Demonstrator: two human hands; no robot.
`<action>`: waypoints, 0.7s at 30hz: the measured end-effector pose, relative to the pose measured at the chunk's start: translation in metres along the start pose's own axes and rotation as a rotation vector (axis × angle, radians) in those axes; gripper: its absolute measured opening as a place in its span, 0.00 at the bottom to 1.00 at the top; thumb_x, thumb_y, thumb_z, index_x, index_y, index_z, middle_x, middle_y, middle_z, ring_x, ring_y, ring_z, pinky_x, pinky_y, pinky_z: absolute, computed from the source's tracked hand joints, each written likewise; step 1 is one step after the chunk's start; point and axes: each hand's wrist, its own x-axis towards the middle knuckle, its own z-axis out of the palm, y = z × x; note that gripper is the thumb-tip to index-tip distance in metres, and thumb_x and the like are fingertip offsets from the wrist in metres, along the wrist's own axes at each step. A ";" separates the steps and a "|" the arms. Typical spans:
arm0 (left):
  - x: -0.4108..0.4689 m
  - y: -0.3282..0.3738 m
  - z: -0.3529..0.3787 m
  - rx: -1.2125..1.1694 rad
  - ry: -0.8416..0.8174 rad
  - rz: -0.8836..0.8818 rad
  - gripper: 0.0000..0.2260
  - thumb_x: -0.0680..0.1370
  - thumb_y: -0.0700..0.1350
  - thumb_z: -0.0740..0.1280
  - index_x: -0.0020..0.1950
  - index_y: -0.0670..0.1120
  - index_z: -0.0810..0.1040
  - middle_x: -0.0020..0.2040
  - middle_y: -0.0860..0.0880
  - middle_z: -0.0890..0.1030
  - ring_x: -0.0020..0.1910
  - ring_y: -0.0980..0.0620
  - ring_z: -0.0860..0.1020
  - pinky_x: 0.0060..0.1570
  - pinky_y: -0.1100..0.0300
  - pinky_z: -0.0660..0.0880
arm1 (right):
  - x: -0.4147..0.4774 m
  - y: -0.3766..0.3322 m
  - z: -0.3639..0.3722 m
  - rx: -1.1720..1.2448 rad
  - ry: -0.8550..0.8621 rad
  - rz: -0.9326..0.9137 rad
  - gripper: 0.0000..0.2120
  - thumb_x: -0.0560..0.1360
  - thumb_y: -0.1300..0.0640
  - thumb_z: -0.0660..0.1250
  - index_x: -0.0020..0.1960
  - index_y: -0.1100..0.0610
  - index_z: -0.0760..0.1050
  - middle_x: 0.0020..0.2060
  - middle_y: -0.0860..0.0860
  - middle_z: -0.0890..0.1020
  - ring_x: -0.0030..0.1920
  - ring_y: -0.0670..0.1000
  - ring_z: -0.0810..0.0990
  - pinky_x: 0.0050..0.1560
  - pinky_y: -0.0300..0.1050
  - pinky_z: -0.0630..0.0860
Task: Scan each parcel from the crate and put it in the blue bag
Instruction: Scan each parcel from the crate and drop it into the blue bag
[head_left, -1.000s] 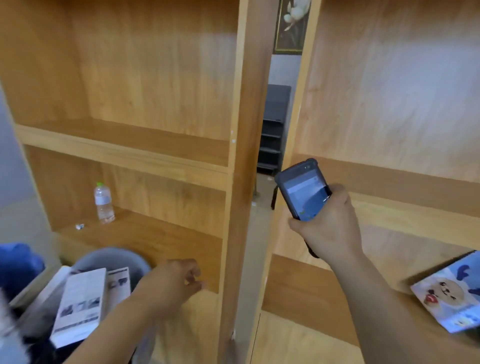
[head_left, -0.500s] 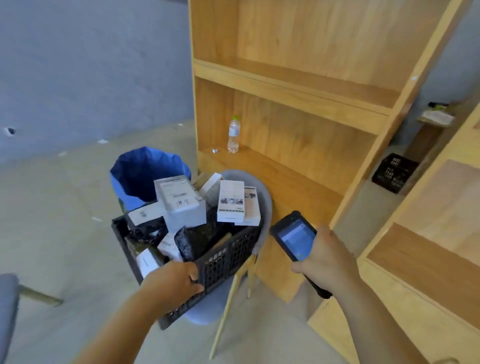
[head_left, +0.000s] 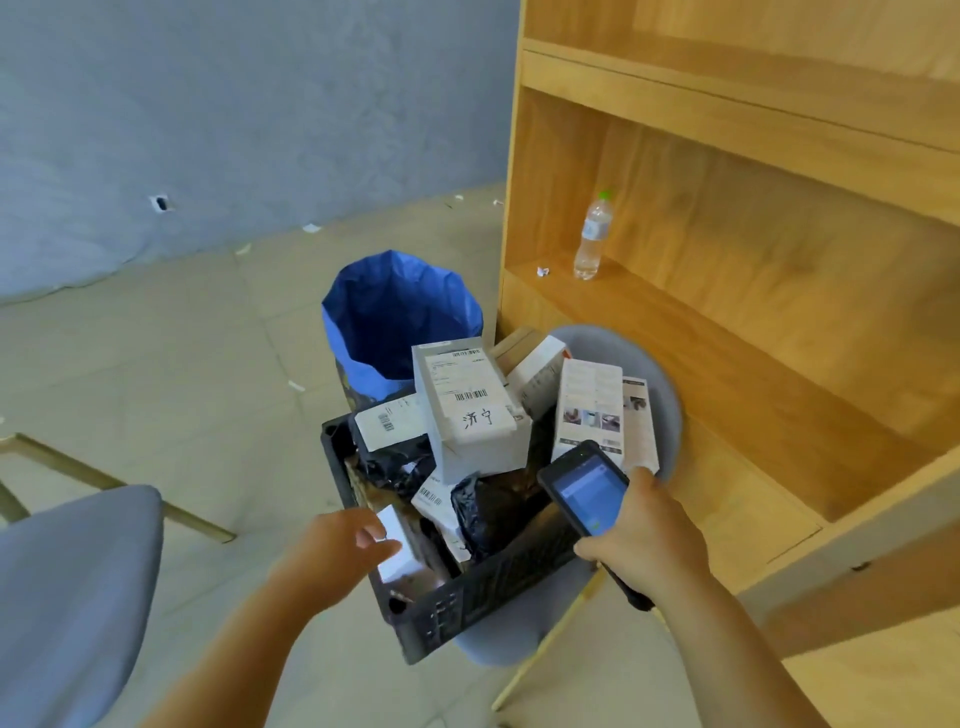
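A black plastic lattice crate sits on the round grey padded seat of a chair and is heaped with parcels. Highest in the heap is a large white cardboard box, tilted, bearing printed barcode labels and handwritten characters. By the crate's far right corner stand two tall white product cartons with printed pictures. Crinkled, glossy black plastic mailers fill the gaps between the boxes.

At the crate's near left corner lies a small plain white box. The left hand reaches to it, its fingers loosely curled, with thumb and forefinger against the box's left edge; I cannot tell whether they have closed on it. The right hand is wrapped round a dark handheld scanner with a lit bluish screen, held over the crate's near right edge.

The blue bag, thin creased plastic with its mouth open, stands on the tiled floor just beyond the crate's far left corner. To the right rises a light wooden shelving unit; a clear plastic bottle with a green cap stands upright on its lower shelf. A second grey padded chair fills the lower left.
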 end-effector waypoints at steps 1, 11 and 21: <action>0.012 0.000 -0.003 -0.027 -0.001 -0.010 0.06 0.76 0.56 0.68 0.46 0.55 0.77 0.42 0.59 0.78 0.39 0.63 0.74 0.33 0.72 0.65 | 0.011 -0.005 0.001 0.002 0.017 0.003 0.37 0.55 0.43 0.76 0.56 0.53 0.62 0.48 0.49 0.72 0.47 0.54 0.75 0.41 0.50 0.76; 0.129 0.011 -0.016 -0.474 -0.018 -0.129 0.15 0.77 0.62 0.62 0.52 0.52 0.76 0.48 0.52 0.81 0.43 0.53 0.82 0.47 0.50 0.80 | 0.075 -0.048 0.011 0.113 0.148 0.061 0.38 0.56 0.43 0.77 0.59 0.54 0.64 0.47 0.49 0.73 0.47 0.53 0.74 0.41 0.51 0.77; 0.246 0.020 -0.028 -0.567 -0.411 -0.126 0.29 0.75 0.64 0.63 0.67 0.45 0.69 0.52 0.51 0.76 0.49 0.48 0.78 0.48 0.50 0.77 | 0.090 -0.100 0.039 0.453 0.281 0.390 0.35 0.59 0.48 0.79 0.55 0.45 0.59 0.43 0.37 0.70 0.41 0.45 0.73 0.33 0.37 0.68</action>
